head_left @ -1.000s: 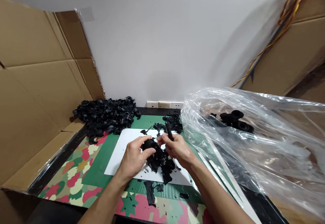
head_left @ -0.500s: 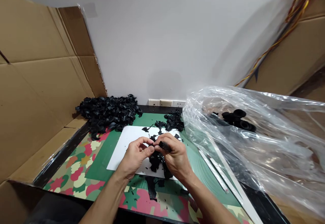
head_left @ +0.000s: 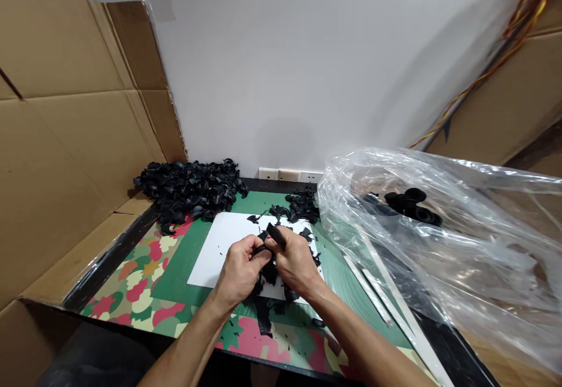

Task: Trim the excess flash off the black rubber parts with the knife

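My left hand (head_left: 240, 263) pinches a black piece (head_left: 262, 249), apparently to steady it beside my right hand (head_left: 296, 263), which grips a dark object (head_left: 276, 235); the white sheet (head_left: 213, 252) beneath likely catches scraps (head_left: 305, 233).

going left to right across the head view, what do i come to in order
Cardboard panel → large pile of black scraps → left hand → right hand → clear plastic bag. The wall sockets and twisted wires overlap others sideways, so they are left out.
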Demonstrator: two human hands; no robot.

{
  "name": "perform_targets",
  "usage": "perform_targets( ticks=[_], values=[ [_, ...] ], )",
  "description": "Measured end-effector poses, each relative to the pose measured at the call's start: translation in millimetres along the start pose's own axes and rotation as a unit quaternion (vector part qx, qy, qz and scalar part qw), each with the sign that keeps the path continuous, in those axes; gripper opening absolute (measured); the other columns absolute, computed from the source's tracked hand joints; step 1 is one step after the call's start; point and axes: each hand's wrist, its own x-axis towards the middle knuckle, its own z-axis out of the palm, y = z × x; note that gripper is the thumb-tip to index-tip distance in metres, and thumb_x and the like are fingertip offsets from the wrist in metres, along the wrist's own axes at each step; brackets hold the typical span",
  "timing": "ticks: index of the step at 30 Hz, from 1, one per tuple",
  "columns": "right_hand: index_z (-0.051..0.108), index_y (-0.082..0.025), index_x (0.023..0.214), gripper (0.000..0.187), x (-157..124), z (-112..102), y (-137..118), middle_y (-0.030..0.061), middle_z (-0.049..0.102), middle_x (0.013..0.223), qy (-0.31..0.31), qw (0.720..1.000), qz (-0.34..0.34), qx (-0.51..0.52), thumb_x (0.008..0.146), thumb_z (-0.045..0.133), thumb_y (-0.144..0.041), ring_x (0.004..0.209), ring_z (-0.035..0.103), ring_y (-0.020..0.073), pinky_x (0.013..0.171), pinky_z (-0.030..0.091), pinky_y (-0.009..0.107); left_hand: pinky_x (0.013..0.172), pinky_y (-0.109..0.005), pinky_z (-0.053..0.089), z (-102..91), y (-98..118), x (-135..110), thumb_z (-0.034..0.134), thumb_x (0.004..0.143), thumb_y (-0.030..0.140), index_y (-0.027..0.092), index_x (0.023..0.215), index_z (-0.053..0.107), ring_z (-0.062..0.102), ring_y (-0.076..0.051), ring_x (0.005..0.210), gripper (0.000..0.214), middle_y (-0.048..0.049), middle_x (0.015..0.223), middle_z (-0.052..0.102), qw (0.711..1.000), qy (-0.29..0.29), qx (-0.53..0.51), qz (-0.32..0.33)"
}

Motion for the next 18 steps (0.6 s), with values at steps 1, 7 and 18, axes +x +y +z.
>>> perform_targets(
  ticks=[1,7,18],
  values=[
    [0.040,-0.023,0.057,0.016,1.3,0.3,-1.5,-0.0010,0.048,0.056,-0.007,1.000,0.010,-0.004,0.071,0.049,-0.023,0.054,0.042,0.0153,0.052,0.031,0.026,0.049,-0.021,0.031,-1.3,0.0,1.1,0.067,0.068,0.030,0.015,0.065,0.059,0.038,-0.009,0.052,0.018,0.0056,0.054,0.045,0.999,0.007,0.028,0.014],
    [0.041,-0.023,0.053,0.018,9.1,5.7,-6.4,-0.0022,0.047,0.052,0.013,0.999,0.035,0.004,0.067,0.052,-0.023,0.051,0.042,0.0146,0.051,0.030,0.026,0.047,-0.021,0.030,-1.5,4.9,1.6,0.064,0.065,0.028,0.016,0.059,0.055,0.036,-0.008,0.049,0.016,0.0067,0.050,0.043,1.000,0.013,0.028,0.003],
    [0.058,-0.020,0.061,0.016,62.4,-55.9,28.5,0.0020,0.058,0.056,0.096,0.991,0.089,-0.035,0.075,0.057,-0.028,0.053,0.051,0.0177,0.052,0.035,0.028,0.056,-0.024,0.043,-8.4,-1.5,-20.2,0.083,0.059,0.034,0.015,0.071,0.059,0.056,-0.013,0.053,0.033,0.0000,0.059,0.061,0.982,-0.039,-0.177,-0.050]
  ],
)
